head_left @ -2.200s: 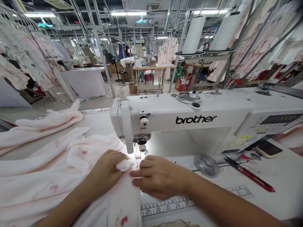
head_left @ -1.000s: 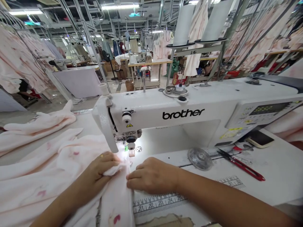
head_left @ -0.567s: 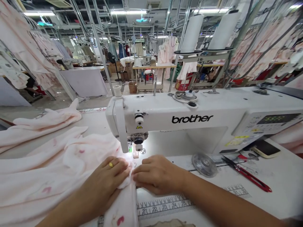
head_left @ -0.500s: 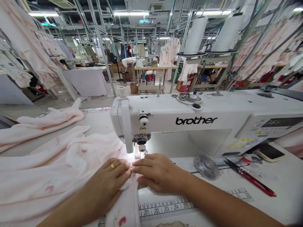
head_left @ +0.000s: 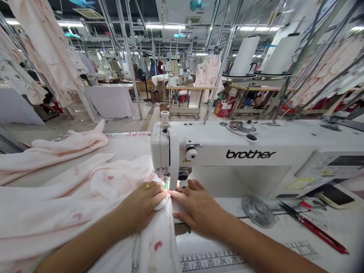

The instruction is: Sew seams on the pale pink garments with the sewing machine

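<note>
Pale pink fleecy cloth [head_left: 93,193] with dark pink marks lies in folds across the left and runs under the head of a white sewing machine [head_left: 210,142]. My left hand [head_left: 145,204], wearing a gold ring, is closed on the cloth just left of the lit needle area; its thumb is hidden. My right hand [head_left: 199,206] is open, fingers spread, with its index fingertip against the cloth close to the left fingertips. Its thumb rests near the cloth's right edge. A narrow strip of cloth [head_left: 157,235] hangs toward me. My fingers and the machine head partly hide the presser foot.
Right of my hand lie a clear round plastic disc [head_left: 258,211], red-handled thread snips [head_left: 315,229] and a phone-like device [head_left: 337,195]. A printed ruler [head_left: 216,261] marks the table's front. Thread cones [head_left: 244,57] stand behind the machine. More pink cloth [head_left: 71,146] lies at the left.
The view has shifted, so the machine sits farther right and lower. Both hands have moved forward, closer to the needle, with the cloth. My right fingers are spread wider.
</note>
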